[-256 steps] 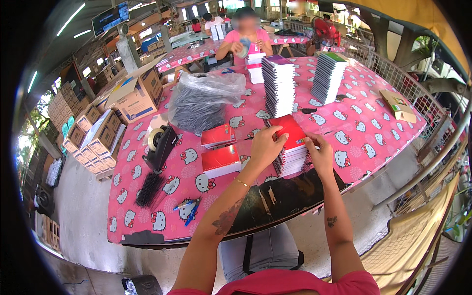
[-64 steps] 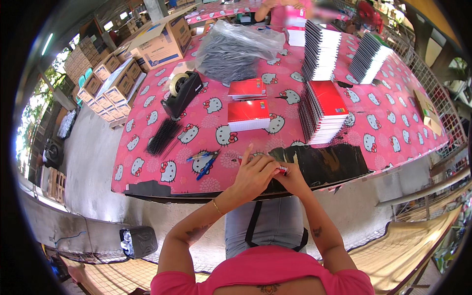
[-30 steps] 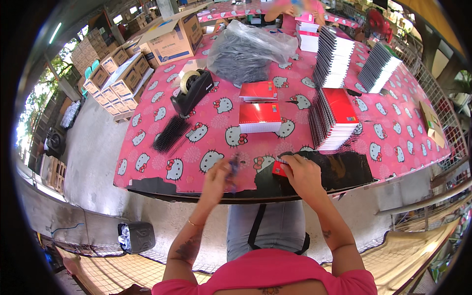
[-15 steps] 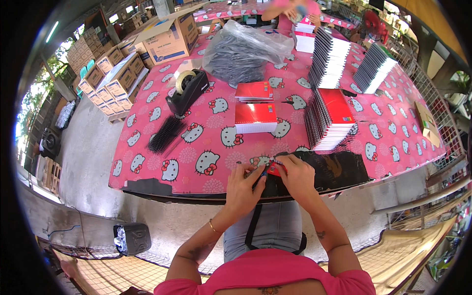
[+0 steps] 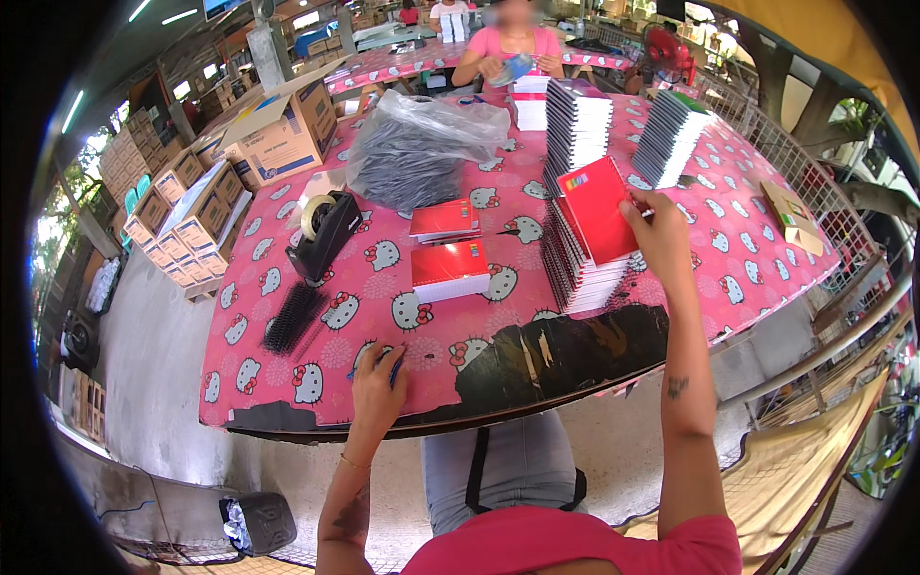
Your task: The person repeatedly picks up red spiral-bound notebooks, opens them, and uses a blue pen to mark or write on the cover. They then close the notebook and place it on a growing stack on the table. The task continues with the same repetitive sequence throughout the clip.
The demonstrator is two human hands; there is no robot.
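My right hand [image 5: 658, 233] pinches the edge of a red spiral notebook [image 5: 596, 209], tilted over the top of a stack of red notebooks [image 5: 575, 271]. On the near side of the table my left hand [image 5: 379, 383] is curled around a small tool with blue handles [image 5: 399, 360]; the fingers hide most of it. Beyond that hand lie two low piles of red-covered unbound pads, the nearer pile [image 5: 448, 271] and the farther pile [image 5: 445, 220]. Black binding coils [image 5: 295, 318] lie to the left of them.
A black tape dispenser [image 5: 324, 236] and a plastic bag of black coils [image 5: 412, 158] stand at the back left. Taller notebook stacks [image 5: 671, 139] rise at the right. Across the table a person [image 5: 517, 48] handles a notebook. Cardboard boxes [image 5: 285, 134] stand beyond the left edge.
My hands have parted from the near edge. The right one has carried a red notebook up to the stack; the left one has moved left with the blue-handled tool. The view has shifted.
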